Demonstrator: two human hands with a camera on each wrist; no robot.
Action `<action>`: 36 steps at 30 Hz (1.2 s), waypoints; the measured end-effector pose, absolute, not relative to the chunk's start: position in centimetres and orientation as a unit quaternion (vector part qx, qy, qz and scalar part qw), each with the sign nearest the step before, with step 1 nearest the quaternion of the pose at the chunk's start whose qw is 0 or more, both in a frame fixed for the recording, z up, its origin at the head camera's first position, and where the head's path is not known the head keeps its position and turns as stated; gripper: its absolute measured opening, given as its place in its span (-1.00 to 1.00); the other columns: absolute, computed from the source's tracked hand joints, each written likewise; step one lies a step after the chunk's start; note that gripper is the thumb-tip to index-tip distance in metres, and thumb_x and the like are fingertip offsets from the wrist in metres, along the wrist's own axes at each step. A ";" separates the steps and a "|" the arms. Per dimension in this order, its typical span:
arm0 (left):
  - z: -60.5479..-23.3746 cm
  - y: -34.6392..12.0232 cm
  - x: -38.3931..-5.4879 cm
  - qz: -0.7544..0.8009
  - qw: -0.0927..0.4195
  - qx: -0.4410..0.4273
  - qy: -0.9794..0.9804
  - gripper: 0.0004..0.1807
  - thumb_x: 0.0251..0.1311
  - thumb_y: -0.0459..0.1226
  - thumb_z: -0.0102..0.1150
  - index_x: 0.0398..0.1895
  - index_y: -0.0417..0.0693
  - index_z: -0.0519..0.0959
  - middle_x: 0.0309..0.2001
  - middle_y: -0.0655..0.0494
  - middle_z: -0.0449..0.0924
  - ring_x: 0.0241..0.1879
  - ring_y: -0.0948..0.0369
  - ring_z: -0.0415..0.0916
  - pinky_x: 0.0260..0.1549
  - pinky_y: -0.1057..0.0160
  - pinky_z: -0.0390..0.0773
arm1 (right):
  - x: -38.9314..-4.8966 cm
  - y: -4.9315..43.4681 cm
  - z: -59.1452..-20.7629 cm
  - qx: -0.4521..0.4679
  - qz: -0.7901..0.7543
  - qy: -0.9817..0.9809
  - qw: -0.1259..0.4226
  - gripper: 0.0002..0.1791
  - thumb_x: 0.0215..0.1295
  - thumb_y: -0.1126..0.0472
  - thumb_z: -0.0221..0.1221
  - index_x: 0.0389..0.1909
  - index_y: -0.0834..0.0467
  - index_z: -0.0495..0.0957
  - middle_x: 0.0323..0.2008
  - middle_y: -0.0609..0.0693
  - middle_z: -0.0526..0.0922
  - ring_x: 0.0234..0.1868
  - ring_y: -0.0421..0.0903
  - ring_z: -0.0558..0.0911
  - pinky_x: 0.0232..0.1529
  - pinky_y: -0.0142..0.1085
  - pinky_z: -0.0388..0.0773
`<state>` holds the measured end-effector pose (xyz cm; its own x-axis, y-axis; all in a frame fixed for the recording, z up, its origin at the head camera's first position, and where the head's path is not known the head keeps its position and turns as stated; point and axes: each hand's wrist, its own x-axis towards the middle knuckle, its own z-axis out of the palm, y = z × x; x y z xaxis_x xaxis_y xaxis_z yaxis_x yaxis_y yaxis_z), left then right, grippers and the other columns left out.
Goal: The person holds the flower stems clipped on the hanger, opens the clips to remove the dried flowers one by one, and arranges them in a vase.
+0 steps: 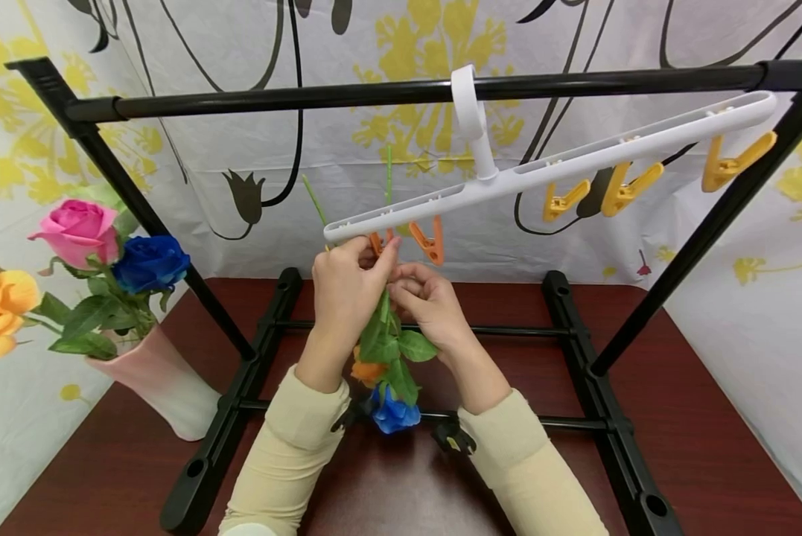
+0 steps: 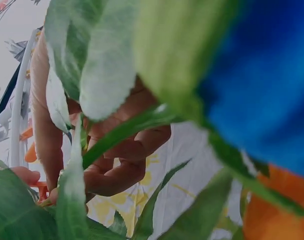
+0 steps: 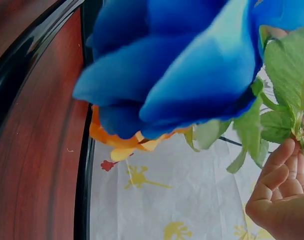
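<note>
Two artificial roses, a blue rose (image 1: 394, 411) and an orange rose (image 1: 368, 370), hang head down with green leaves (image 1: 382, 346). Their thin stems (image 1: 389, 175) stick up behind the white hanger (image 1: 535, 171). At the hanger's left end my left hand (image 1: 347, 294) grips an orange clip (image 1: 376, 244), its thumb laid along it. My right hand (image 1: 434, 301) pinches the stems just below that clip, fingers curled. In the right wrist view this right hand (image 3: 284, 192) holds them by the leaves. Whether the clip bites on a stem is hidden by fingers.
The hanger hooks over a black rack bar (image 1: 266, 97) and tilts, left end low. A second orange clip (image 1: 430, 240) and several yellow clips (image 1: 631, 187) hang from it. A pink-white vase (image 1: 173, 383) with pink, blue and orange roses leans at left on the brown table (image 1: 401, 484).
</note>
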<state>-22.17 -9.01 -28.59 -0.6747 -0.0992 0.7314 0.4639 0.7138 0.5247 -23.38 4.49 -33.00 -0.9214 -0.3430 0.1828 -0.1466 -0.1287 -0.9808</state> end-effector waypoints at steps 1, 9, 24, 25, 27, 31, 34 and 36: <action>-28.5 -9.0 -22.2 -0.362 0.390 -0.112 -0.839 -0.58 0.31 -0.08 0.27 -0.62 -0.18 0.64 -0.53 -0.04 0.74 -0.57 0.13 0.67 -0.55 0.22 0.62 | -23.3 4.4 -33.0 -0.186 -0.728 0.656 0.066 -0.79 0.46 0.26 0.12 0.03 0.23 0.49 -0.45 -0.23 0.65 -0.37 -0.20 0.57 -0.31 -0.30 0.54; -28.4 -9.2 -22.1 -0.330 0.388 -0.142 -0.848 -0.40 0.33 -0.09 0.24 -0.85 -0.07 0.29 -0.80 0.03 0.45 -0.82 0.25 0.14 -0.73 0.33 0.16 | -23.1 4.2 -32.8 -0.146 -0.719 0.678 0.038 -0.81 0.44 0.25 0.15 -0.02 0.24 0.55 -0.38 -0.23 0.67 -0.24 -0.24 0.60 -0.13 -0.33 0.52; -27.9 -10.1 -22.2 -0.365 0.391 -0.128 -0.835 -0.60 0.22 -0.11 0.37 -0.68 -0.14 0.60 -0.53 -0.03 0.74 -0.51 0.13 0.71 -0.48 0.17 0.63 | -22.7 7.4 -33.2 -0.113 -0.665 0.738 0.030 -0.73 0.42 0.16 0.20 0.00 0.23 0.59 -0.25 -0.09 0.68 -0.25 -0.22 0.62 -0.23 -0.35 0.57; -27.9 -10.1 -22.3 -0.370 0.390 -0.124 -0.834 -0.61 0.21 -0.11 0.37 -0.66 -0.15 0.61 -0.52 -0.04 0.75 -0.50 0.13 0.71 -0.47 0.16 0.63 | -22.6 7.8 -33.2 -0.112 -0.661 0.742 0.031 -0.73 0.42 0.15 0.20 0.01 0.23 0.59 -0.25 -0.08 0.69 -0.27 -0.23 0.63 -0.25 -0.36 0.58; -27.9 -10.2 -22.3 -0.376 0.388 -0.117 -0.833 -0.62 0.21 -0.09 0.37 -0.63 -0.16 0.62 -0.51 -0.05 0.75 -0.48 0.13 0.73 -0.46 0.17 0.65 | -22.3 8.5 -33.1 -0.110 -0.651 0.750 0.028 -0.71 0.41 0.16 0.21 0.01 0.26 0.59 -0.25 -0.07 0.71 -0.31 -0.25 0.64 -0.29 -0.36 0.58; -27.9 -10.2 -22.3 -0.382 0.388 -0.109 -0.832 -0.63 0.21 -0.08 0.37 -0.60 -0.16 0.63 -0.50 -0.04 0.76 -0.47 0.14 0.74 -0.43 0.17 0.67 | -21.8 10.2 -32.9 -0.114 -0.636 0.763 0.022 -0.70 0.41 0.20 0.19 0.02 0.33 0.58 -0.27 -0.04 0.71 -0.38 -0.25 0.67 -0.36 -0.35 0.62; -27.8 -10.2 -22.2 -0.384 0.381 -0.105 -0.834 -0.65 0.21 -0.08 0.37 -0.56 -0.15 0.64 -0.48 -0.03 0.76 -0.45 0.15 0.74 -0.41 0.17 0.68 | -21.3 11.7 -32.6 -0.118 -0.615 0.780 0.017 -0.70 0.42 0.21 0.19 0.02 0.35 0.59 -0.26 0.02 0.71 -0.38 -0.25 0.68 -0.39 -0.34 0.63; -27.6 -10.4 -22.0 -0.386 0.375 -0.102 -0.837 -0.66 0.22 -0.08 0.36 -0.53 -0.16 0.64 -0.46 -0.04 0.77 -0.44 0.15 0.74 -0.39 0.18 0.68 | -21.0 12.6 -32.3 -0.126 -0.587 0.799 0.012 -0.69 0.42 0.20 0.19 0.03 0.34 0.60 -0.22 0.10 0.72 -0.35 -0.24 0.69 -0.38 -0.33 0.64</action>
<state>-22.02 -10.36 -27.63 -0.6984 -0.1175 0.7060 0.4602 0.6817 0.5687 -21.00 12.59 -32.28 -0.9679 -0.2157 0.1288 -0.1874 0.2782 -0.9421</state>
